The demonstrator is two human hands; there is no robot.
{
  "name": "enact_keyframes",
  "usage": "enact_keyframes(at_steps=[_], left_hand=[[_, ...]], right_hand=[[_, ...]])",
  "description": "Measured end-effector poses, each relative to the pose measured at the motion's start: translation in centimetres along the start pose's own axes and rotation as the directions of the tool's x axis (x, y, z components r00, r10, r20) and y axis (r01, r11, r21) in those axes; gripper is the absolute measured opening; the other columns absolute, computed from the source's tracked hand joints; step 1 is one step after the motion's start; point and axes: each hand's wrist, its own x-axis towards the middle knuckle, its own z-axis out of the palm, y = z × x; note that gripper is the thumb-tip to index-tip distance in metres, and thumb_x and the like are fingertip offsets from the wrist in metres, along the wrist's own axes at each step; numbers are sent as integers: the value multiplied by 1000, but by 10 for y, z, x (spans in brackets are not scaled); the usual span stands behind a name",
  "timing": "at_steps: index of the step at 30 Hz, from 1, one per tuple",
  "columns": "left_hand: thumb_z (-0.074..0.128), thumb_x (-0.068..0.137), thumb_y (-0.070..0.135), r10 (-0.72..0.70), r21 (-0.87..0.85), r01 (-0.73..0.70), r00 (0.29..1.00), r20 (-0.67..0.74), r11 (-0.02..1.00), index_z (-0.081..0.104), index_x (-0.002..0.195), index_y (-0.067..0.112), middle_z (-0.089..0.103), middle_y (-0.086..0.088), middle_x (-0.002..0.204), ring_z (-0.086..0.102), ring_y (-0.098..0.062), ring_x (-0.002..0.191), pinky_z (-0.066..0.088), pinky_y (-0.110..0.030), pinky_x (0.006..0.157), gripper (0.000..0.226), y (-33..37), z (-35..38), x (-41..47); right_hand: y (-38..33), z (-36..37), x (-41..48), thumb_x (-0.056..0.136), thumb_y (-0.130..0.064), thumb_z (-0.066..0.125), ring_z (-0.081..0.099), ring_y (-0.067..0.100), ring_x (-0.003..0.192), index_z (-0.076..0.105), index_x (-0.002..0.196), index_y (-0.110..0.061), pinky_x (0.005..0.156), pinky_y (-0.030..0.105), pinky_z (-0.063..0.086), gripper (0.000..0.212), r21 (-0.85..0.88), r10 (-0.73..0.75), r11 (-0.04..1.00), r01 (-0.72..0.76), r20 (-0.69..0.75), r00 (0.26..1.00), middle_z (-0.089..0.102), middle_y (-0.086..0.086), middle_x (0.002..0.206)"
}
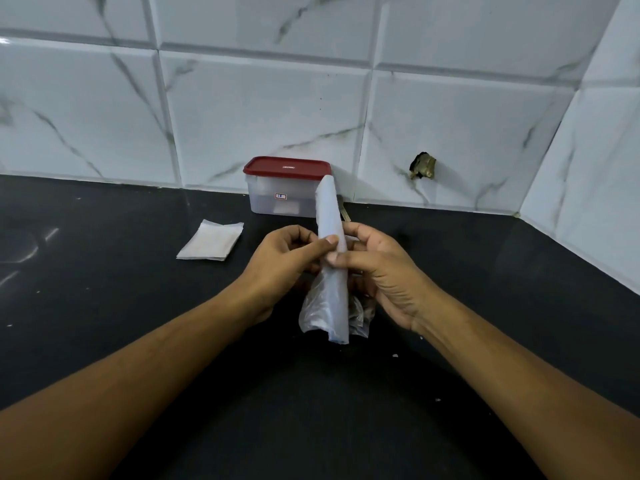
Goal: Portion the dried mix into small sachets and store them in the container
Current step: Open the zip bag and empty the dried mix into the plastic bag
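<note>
Both hands hold a rolled plastic bag upright over the countertop

I see the left hand (pixel 287 258) pinching the rolled plastic bag (pixel 330 216) at mid-height, thumb against fingers. The right hand (pixel 377 268) has thumb and fingers curled round it from the other side, I judge to unroll it and reach the mix. Something dark shows in its clear lower end. The lidded container (pixel 277 199) stands at the countertop's (pixel 104 289) back edge against the wall; its contents are unclear through the cloudy side. The empty sachets (pixel 211 242) lie stacked left of the hands, within reach for filling.
</note>
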Motion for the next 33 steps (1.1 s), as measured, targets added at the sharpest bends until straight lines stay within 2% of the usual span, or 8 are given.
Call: enact_keyframes(at_steps=[3, 8, 14, 21, 26, 28, 30, 33], left_hand=[[70, 96, 30, -1, 5, 1, 1000, -17, 1000, 71, 97, 7, 74, 2, 79, 69, -10, 66, 53, -20, 55, 23, -1, -5, 4], [64, 101, 25, 67, 76, -66, 998, -2, 995, 74, 95, 9, 75, -3, 83, 67, -9, 69, 52, -20, 57, 20, -3, -7, 7], [72, 97, 29, 108, 114, -103, 993, -37, 988, 65, 101, 16, 72, -9, 95, 65, -16, 81, 55, -38, 73, 14, -9, -8, 12], [75, 93, 18, 213, 201, -196, 975, -68, 960, 75, 97, 18, 77, 1, 93, 73, -11, 88, 59, -30, 77, 4, -12, -11, 12], [76, 93, 21, 229, 243, -205, 970, -76, 948, 74, 98, 21, 77, 4, 93, 73, -11, 89, 64, -36, 81, 6, -12, -9, 12], [73, 95, 25, 224, 253, -199, 971, -76, 947, 75, 98, 23, 77, 6, 93, 74, -11, 89, 64, -40, 82, 4, -11, -9, 12], [69, 97, 34, 207, 255, -181, 975, -78, 950, 75, 97, 23, 77, 5, 92, 74, -13, 87, 64, -42, 81, 13, -10, -8, 12], [68, 95, 51, 165, 236, -145, 984, -71, 961, 74, 90, 20, 76, 3, 86, 73, -12, 81, 59, -33, 72, 32, -8, -5, 10]], right_hand=[[-3, 0, 2, 100, -14, 63, 72, 25, 91, 65, 130, -11, 79, 40, 59, 31, 91, 45, 995, -44, -9, 999, 76, 12, 112], [1, -1, 6, 94, -10, 71, 71, 18, 79, 65, 131, -10, 59, 27, 56, 37, 119, 75, 991, -66, -74, 994, 76, 15, 112], [2, -1, 4, 93, -7, 70, 70, 25, 92, 70, 119, -4, 78, 36, 61, 26, 178, 106, 980, -92, -72, 992, 76, 15, 102], [3, 2, 4, 94, -4, 69, 74, 25, 90, 62, 128, -4, 71, 36, 64, 35, 88, 83, 993, -73, -110, 990, 74, 20, 117], [2, 1, 6, 91, -3, 73, 75, 27, 95, 63, 130, -7, 72, 37, 63, 40, 45, 73, 997, -68, -118, 990, 75, 18, 118], [1, 1, 8, 90, -4, 75, 74, 27, 97, 65, 129, -8, 76, 38, 61, 41, 29, 68, 997, -65, -125, 990, 74, 19, 119], [0, 1, 8, 88, -3, 76, 74, 28, 101, 66, 127, -8, 85, 41, 61, 40, 31, 68, 997, -65, -128, 989, 73, 20, 121], [-1, 3, 7, 87, -2, 77, 73, 33, 110, 68, 124, -6, 101, 48, 57, 38, 14, 67, 998, -66, -111, 992, 73, 21, 120]])
